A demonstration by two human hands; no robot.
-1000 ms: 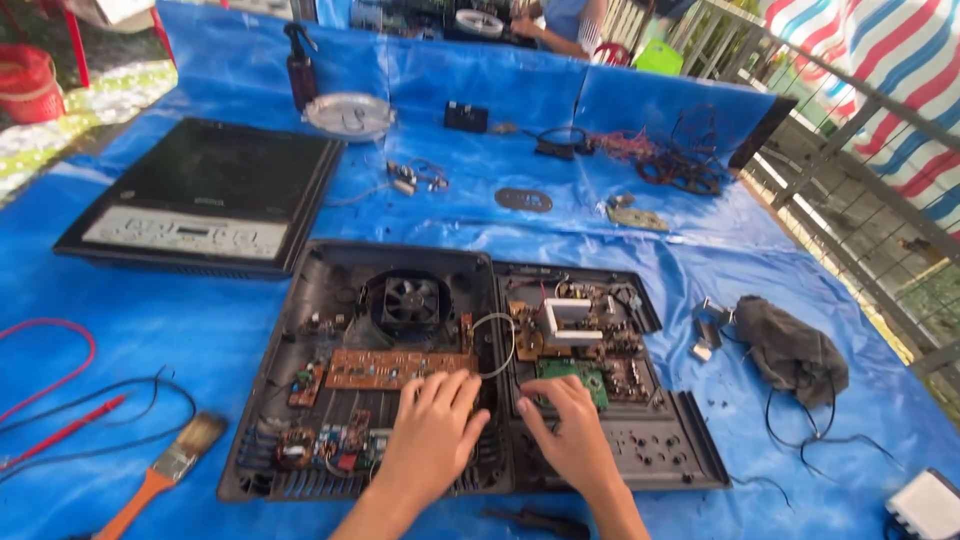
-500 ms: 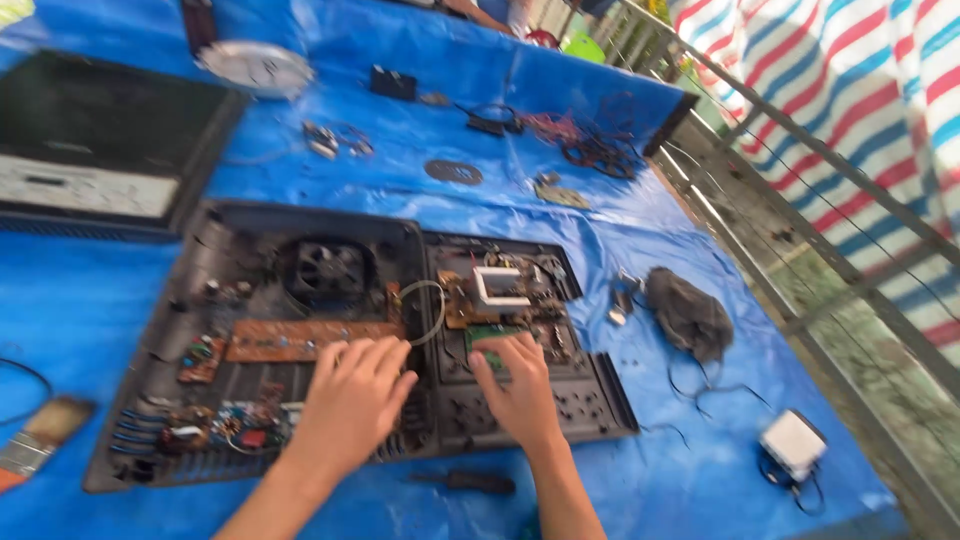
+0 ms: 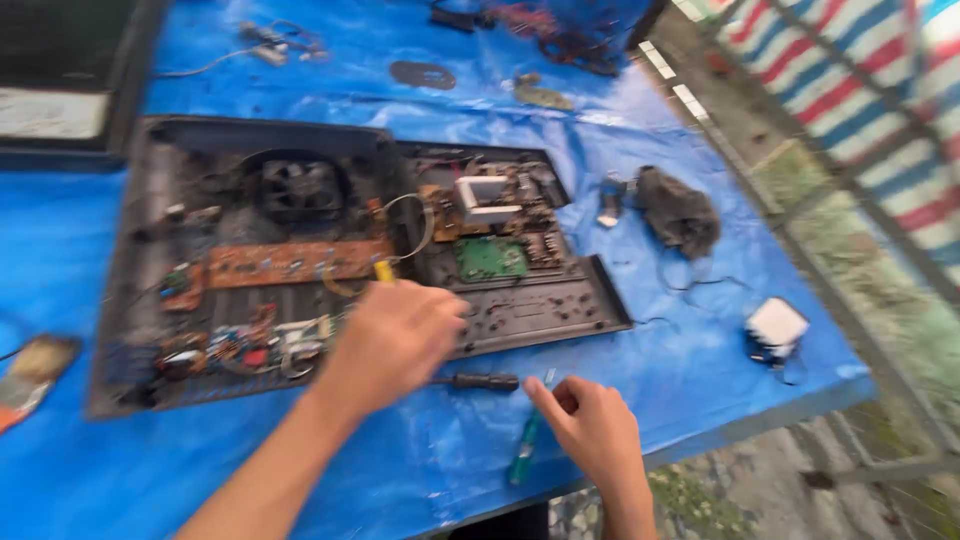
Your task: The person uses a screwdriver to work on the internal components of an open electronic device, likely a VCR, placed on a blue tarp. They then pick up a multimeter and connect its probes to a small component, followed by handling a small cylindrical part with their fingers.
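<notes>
Opened black appliance base [image 3: 530,310] flat on blue tarp [image 3: 620,120], circuit boards exposed. Left hand [image 3: 392,340] over base's front edge, fingers curled; whether gripping anything, can't tell, blurred. Right hand [image 3: 592,432] just in front of base, off its front right corner, fingertips pinching top of green-handled screwdriver [image 3: 526,448] lying on tarp. Black-handled tool [image 3: 482,381] touching tarp right along base's front edge, between both hands. Fan [image 3: 298,186] in base's rear left.
</notes>
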